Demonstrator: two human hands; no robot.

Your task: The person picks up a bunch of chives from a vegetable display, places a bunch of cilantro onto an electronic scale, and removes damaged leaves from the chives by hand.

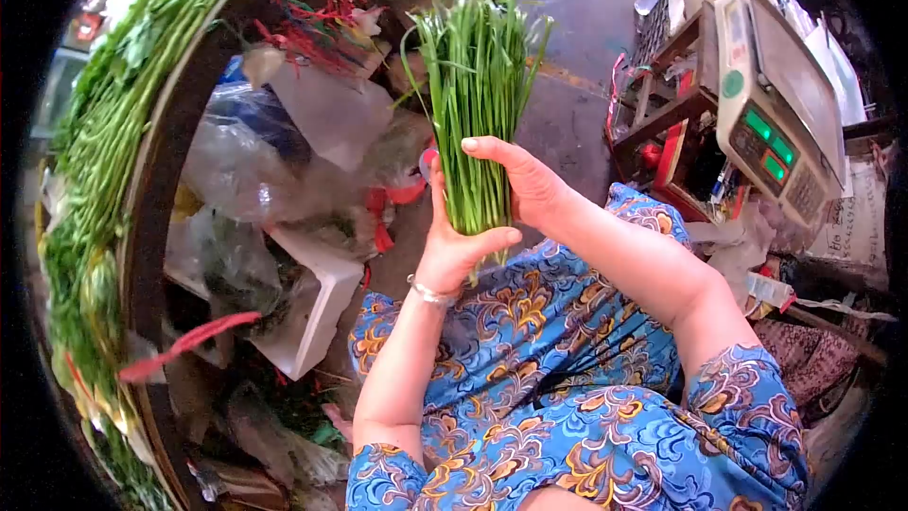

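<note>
A thick bunch of garlic chives (pixel 478 104) stands almost upright in front of me, leaf tips pointing away and cut ends toward my lap. Around its lower end, my left hand (pixel 459 244) is closed, with the thumb across the cut ends and a bracelet (pixel 433 293) on the wrist. Higher up on the right side, my right hand (pixel 530 182) grips the stalks, its thumb laid over the front. The fingers of both hands are mostly hidden behind the bunch.
Long-stemmed greens (pixel 104 161) lie along a curved-looking ledge (pixel 156 170) at left. Beneath are plastic bags (pixel 236 151), a white foam box (pixel 317 312) and red ties (pixel 312 28). At right, a lit digital scale (pixel 776 123) sits near a wooden stand (pixel 676 95).
</note>
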